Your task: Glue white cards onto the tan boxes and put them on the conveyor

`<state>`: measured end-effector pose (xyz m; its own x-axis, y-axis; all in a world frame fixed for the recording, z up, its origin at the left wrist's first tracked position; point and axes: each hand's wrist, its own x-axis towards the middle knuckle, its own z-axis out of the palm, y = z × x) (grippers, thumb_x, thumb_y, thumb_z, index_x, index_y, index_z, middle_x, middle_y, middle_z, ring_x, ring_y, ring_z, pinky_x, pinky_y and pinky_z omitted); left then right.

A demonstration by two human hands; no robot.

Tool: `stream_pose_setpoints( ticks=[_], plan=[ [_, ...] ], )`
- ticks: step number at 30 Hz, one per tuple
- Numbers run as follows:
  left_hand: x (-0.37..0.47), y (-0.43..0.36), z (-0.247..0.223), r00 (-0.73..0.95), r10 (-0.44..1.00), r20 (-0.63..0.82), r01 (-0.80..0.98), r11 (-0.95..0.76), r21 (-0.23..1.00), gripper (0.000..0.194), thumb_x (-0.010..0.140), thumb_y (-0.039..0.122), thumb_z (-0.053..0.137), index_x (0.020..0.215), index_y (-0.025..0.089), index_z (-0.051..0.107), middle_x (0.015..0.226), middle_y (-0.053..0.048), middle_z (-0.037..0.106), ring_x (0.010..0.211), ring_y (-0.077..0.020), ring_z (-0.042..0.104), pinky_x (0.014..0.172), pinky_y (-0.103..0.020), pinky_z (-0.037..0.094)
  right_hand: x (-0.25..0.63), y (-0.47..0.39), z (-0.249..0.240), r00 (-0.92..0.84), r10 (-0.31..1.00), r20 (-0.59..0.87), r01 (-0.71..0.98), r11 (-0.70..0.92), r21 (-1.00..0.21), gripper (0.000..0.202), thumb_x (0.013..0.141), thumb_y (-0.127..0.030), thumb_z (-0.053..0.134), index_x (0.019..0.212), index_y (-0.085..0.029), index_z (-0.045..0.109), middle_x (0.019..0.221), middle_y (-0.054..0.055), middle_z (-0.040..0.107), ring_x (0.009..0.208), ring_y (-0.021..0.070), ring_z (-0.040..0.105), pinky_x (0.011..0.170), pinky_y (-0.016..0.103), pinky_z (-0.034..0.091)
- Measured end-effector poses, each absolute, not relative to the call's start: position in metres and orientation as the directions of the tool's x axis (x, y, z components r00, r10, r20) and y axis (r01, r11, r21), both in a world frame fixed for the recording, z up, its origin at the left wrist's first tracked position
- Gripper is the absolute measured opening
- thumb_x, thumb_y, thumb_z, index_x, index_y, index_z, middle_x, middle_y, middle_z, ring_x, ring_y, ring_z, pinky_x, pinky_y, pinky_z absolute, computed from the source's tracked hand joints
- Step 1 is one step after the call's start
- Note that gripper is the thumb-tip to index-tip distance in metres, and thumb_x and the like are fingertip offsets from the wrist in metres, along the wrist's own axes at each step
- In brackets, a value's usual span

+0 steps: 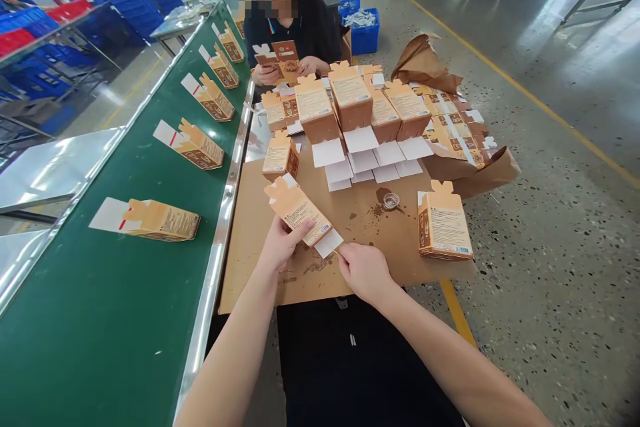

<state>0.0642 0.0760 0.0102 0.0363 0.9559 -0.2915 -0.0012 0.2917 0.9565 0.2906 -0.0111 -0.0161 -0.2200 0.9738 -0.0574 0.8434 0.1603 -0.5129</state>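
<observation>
My left hand (284, 240) is closed around an orange-and-brown cardboard box (306, 215), its thumb across the printed side. The box is tilted, its cut-out flaps pointing away from me and a white end flap open toward my right hand. Close to that flap, my right hand (366, 270) is closed in a pinch on a thin stick, of which only a short tip shows. A small clear cup (391, 201) stands beyond, with dark wet spots around it. One box (445, 221) stands at the right, and another box (281, 156) stands just beyond the held one.
Stacked boxes (350, 103) with white flaps hanging open fill the table's (260, 273) far side. On the left, a green conveyor belt (125, 300) with a metal edge carries several boxes. Across from me, a person (293, 40) holds a carton. Brown wrapping paper (425, 63) lies around flat cartons.
</observation>
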Motion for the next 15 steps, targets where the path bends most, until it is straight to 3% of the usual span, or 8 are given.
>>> stream_pose_setpoints(
  ticks=[4, 9, 15],
  plan=[
    [0.067, 0.074, 0.013, 0.031, 0.961, -0.276, 0.009, 0.276, 0.961, 0.087, 0.066, 0.065, 0.12, 0.13, 0.022, 0.079, 0.14, -0.02, 0.091, 0.138, -0.0451, 0.087, 0.12, -0.064, 0.07, 0.292, -0.007, -0.014, -0.167, 0.98, -0.113, 0.85, 0.085, -0.52, 0.025, 0.113, -0.018, 0.069, 0.091, -0.027, 0.074, 0.087, 0.003, 0.082, 0.075, 0.0196, 0.071, 0.068, 0.033, 0.033],
    [0.072, 0.068, 0.014, 0.013, 0.967, -0.253, 0.023, 0.253, 0.967, 0.087, 0.067, 0.058, 0.118, 0.135, 0.027, 0.074, 0.146, -0.019, 0.089, 0.145, -0.0453, 0.084, 0.125, -0.064, 0.068, 0.31, -0.022, -0.006, -0.099, 0.988, -0.117, 0.83, 0.017, -0.558, 0.033, 0.114, -0.021, 0.061, 0.082, -0.029, 0.06, 0.078, -0.001, 0.072, 0.068, 0.0181, 0.061, 0.065, 0.032, 0.033],
    [0.079, 0.035, -0.002, -0.066, 0.981, -0.184, 0.206, 0.194, 0.959, 0.095, 0.067, 0.054, 0.119, 0.14, 0.03, 0.064, 0.143, -0.016, 0.086, 0.141, -0.0444, 0.085, 0.118, -0.058, 0.07, 0.343, -0.073, -0.004, 0.006, 0.999, 0.036, 0.705, 0.021, -0.709, 0.039, 0.115, -0.029, 0.052, 0.079, -0.031, 0.037, 0.065, -0.008, 0.048, 0.058, 0.0154, 0.04, 0.059, 0.03, 0.031]
  ],
)
